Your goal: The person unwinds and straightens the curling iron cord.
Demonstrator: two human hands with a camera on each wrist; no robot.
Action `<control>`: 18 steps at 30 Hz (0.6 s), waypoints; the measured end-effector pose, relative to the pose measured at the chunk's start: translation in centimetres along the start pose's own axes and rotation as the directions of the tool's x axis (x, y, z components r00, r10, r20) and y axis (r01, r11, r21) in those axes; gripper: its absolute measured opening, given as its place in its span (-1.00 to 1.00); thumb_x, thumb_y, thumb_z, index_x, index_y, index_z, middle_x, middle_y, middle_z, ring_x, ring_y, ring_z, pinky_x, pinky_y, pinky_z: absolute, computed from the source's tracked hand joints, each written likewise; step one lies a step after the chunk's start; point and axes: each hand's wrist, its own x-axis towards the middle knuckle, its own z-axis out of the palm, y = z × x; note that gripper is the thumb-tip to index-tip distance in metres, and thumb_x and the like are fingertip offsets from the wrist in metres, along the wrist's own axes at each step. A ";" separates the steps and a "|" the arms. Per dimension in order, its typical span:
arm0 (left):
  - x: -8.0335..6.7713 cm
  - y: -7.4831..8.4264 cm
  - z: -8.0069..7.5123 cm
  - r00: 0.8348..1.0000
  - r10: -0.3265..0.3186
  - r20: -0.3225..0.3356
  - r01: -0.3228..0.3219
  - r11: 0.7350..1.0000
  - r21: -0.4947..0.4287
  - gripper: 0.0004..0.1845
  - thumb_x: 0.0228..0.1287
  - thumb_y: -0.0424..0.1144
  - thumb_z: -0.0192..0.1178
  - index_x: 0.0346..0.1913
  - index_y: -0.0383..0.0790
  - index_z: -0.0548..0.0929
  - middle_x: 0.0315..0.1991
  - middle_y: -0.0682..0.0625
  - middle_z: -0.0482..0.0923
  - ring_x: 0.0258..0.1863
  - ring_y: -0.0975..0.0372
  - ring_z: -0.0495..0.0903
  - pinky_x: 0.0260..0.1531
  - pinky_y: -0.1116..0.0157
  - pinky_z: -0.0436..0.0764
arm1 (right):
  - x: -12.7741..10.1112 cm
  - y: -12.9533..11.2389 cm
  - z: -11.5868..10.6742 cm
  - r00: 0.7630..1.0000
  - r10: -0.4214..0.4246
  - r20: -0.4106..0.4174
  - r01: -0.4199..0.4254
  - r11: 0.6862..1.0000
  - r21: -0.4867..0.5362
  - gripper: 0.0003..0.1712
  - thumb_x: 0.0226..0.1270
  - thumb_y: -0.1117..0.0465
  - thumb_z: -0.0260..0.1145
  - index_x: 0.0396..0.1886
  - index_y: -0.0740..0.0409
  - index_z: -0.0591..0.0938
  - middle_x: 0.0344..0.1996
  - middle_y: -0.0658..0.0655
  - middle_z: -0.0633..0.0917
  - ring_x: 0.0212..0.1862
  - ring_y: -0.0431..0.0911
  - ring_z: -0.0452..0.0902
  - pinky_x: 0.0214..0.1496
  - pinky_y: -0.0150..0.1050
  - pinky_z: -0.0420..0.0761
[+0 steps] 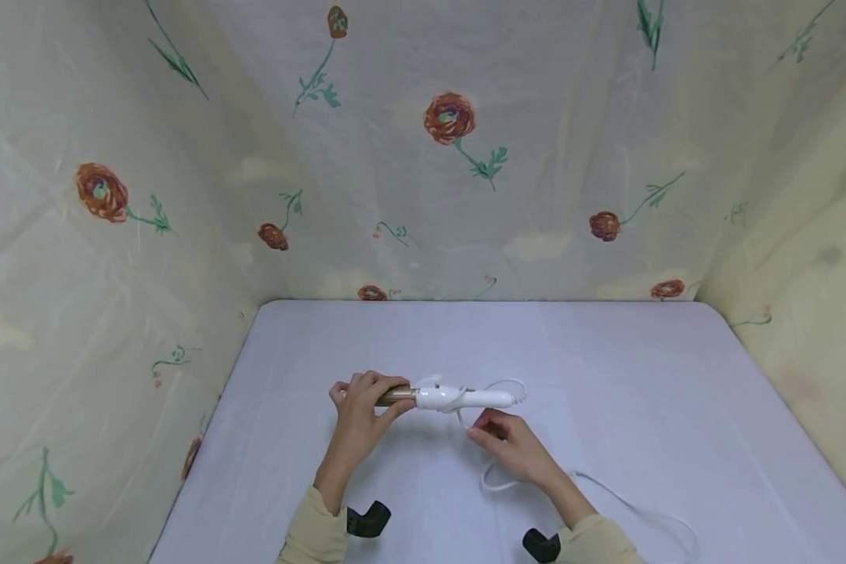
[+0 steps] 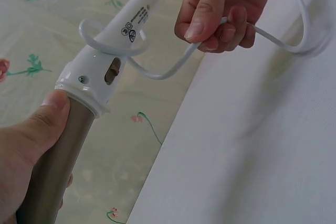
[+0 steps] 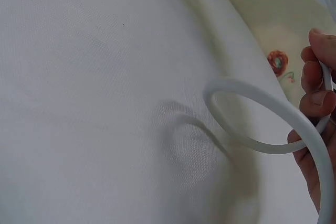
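White curler with a gold barrel, held level just above the table, near its front middle. Left hand wrapped round the barrel, thumb against the white collar. Cord looped once round the handle, then running to the right hand, just right of the curler and nearer the person, pinched between thumb and curled fingers. Rest of the cord trailing over the table to the right. Likely step: winding the cord on the handle. Next turn calls for steady tension and a still barrel.
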 end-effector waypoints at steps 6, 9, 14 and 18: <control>-0.1 -0.3 0.0 1.000 0.006 0.017 -0.006 1.000 0.004 -0.63 0.02 0.08 0.33 -0.08 0.09 0.67 -0.25 0.10 0.60 -0.22 0.24 0.39 0.01 -0.05 -0.03 | 0.5 0.4 -0.6 0.999 0.045 -0.011 -0.045 0.996 -0.076 -0.81 0.28 0.03 0.29 -0.32 0.05 0.62 -0.41 -0.01 0.62 -0.42 -0.25 0.46 -0.34 -0.38 0.46; -0.2 -0.3 -0.1 1.000 0.007 0.028 -0.007 1.000 0.013 -0.62 0.03 0.13 0.29 -0.07 0.10 0.67 -0.26 0.15 0.58 -0.22 0.26 0.39 0.01 -0.03 -0.03 | 0.5 0.5 -0.9 0.999 0.052 -0.015 -0.053 0.994 -0.093 -0.80 0.26 0.03 0.31 -0.31 0.05 0.61 -0.40 -0.02 0.63 -0.39 -0.25 0.48 -0.30 -0.38 0.48; -0.3 -0.3 -0.3 0.999 0.014 0.039 -0.015 1.000 0.010 -0.63 0.04 0.12 0.29 -0.07 0.12 0.66 -0.26 0.20 0.56 -0.21 0.28 0.40 0.02 -0.02 -0.03 | 0.8 0.5 -1.5 0.999 0.043 -0.029 -0.045 0.996 -0.078 -0.80 0.23 0.02 0.34 -0.25 -0.02 0.60 -0.38 -0.05 0.63 -0.32 -0.26 0.50 -0.22 -0.35 0.49; -0.3 -0.5 -0.4 0.998 0.028 0.050 -0.028 1.000 -0.003 -0.64 0.04 0.11 0.29 -0.07 0.13 0.66 -0.25 0.21 0.56 -0.20 0.28 0.42 0.01 0.00 -0.03 | 1.2 0.6 -2.2 0.999 0.018 -0.035 -0.022 0.994 -0.109 -0.87 0.21 0.06 0.35 -0.32 -0.06 0.59 -0.36 -0.06 0.59 -0.31 -0.23 0.43 -0.22 -0.34 0.43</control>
